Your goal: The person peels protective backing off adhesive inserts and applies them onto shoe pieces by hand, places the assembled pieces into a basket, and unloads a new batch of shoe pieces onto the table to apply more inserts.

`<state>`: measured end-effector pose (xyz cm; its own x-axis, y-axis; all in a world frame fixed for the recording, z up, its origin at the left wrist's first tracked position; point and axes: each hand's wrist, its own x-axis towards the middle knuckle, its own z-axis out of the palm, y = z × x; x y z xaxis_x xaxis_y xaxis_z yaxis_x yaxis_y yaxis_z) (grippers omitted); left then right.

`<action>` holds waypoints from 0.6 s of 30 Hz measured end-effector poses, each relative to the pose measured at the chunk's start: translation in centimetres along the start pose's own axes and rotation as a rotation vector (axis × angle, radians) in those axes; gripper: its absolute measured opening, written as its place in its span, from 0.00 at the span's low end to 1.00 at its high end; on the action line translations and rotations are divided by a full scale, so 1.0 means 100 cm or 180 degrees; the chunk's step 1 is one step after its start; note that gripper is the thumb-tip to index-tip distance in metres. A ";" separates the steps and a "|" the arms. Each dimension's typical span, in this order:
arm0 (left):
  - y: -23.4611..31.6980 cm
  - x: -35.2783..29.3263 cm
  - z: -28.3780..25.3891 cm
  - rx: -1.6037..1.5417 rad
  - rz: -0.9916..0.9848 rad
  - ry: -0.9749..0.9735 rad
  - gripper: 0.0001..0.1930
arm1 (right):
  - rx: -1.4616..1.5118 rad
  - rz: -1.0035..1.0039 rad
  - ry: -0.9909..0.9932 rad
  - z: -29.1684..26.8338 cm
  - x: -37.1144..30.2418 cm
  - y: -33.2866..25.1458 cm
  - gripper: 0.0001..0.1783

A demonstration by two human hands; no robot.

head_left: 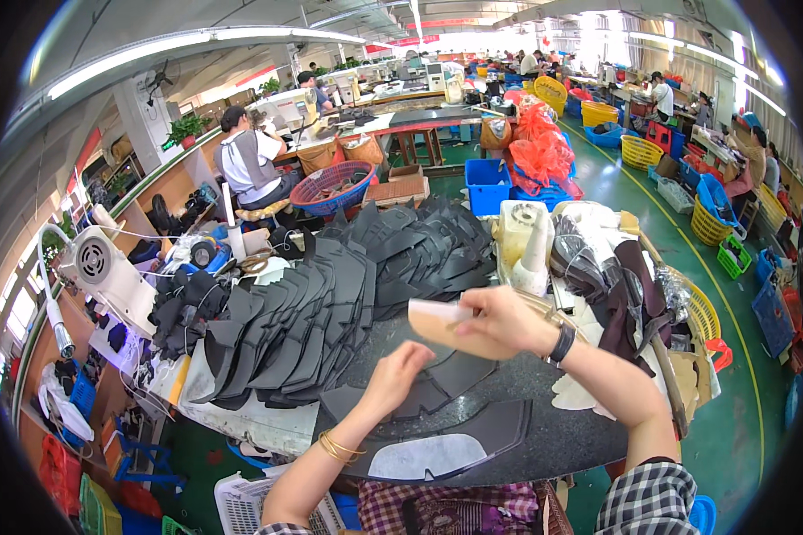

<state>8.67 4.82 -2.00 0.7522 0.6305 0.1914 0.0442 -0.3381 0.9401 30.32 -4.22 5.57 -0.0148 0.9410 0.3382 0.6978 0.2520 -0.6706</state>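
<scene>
My right hand (501,325) is raised over the dark work table (567,444), closed on a beige curved piece (433,328) with a white edge, perhaps a small stack of cut pieces. Just left of it and lower, my left hand (400,373) has its fingers curled together; whether anything is in them I cannot make out. Below my hands a black cut panel (500,430) lies flat near the front edge, with a pale grey patch (428,456) on it. Another black panel (451,373) lies partly behind my left hand.
Overlapping black panels (317,308) cover the table's left and far side. A cream machine (531,245) stands at the back right, near dark fabric pieces (629,294). A white sewing machine (107,272) is at left. Blue bins (488,185) stand beyond; a co-worker (254,160) sits far left.
</scene>
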 end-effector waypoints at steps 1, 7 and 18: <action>-0.017 -0.006 -0.005 0.1782 0.0364 -0.0075 0.15 | 0.0113 0.0024 0.0058 -0.002 0.007 0.005 0.14; 0.017 -0.017 -0.002 0.1296 0.0959 0.0482 0.11 | 0.0809 0.0579 -0.0202 0.008 0.022 0.013 0.14; 0.043 -0.010 -0.028 0.3122 0.1879 0.0232 0.14 | 0.0956 0.0241 -0.0896 0.054 0.037 -0.012 0.12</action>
<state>6.26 4.65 2.61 0.7876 0.2207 0.5753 0.2146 -0.9734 0.0797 25.53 0.20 4.06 -0.1958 0.9739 0.1147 0.4651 0.1952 -0.8635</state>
